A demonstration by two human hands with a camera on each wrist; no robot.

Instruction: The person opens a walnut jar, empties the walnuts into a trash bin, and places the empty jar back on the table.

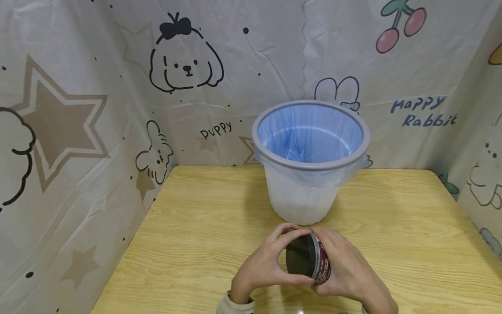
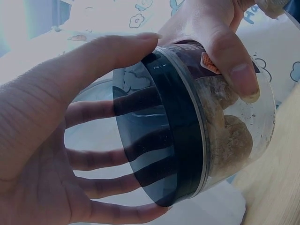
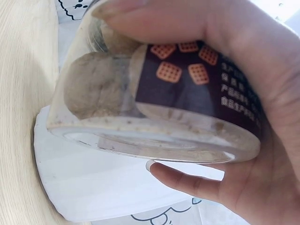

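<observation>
A clear plastic jar [image 1: 323, 264] with a maroon label [image 3: 190, 96] lies tipped on its side between both hands, above the near part of the table. Its dark see-through lid [image 2: 185, 117] faces left. Several brown roundish lumps [image 3: 96, 86] show through the jar's wall. My left hand [image 1: 263, 263] grips the lid, thumb on one side and fingers round the other. My right hand [image 1: 347, 267] is wrapped round the jar's body, its thumb [image 2: 236, 70] lying along the label side. The lid sits on the jar's mouth.
Just beyond the hands stands a whitish waste bin [image 1: 302, 200] with a grey rim [image 1: 311, 165] and a blue plastic liner [image 1: 333, 131]. It rests on a light wood table [image 1: 196, 235]. Printed cloth [image 1: 235, 56] hangs behind the table and along both sides.
</observation>
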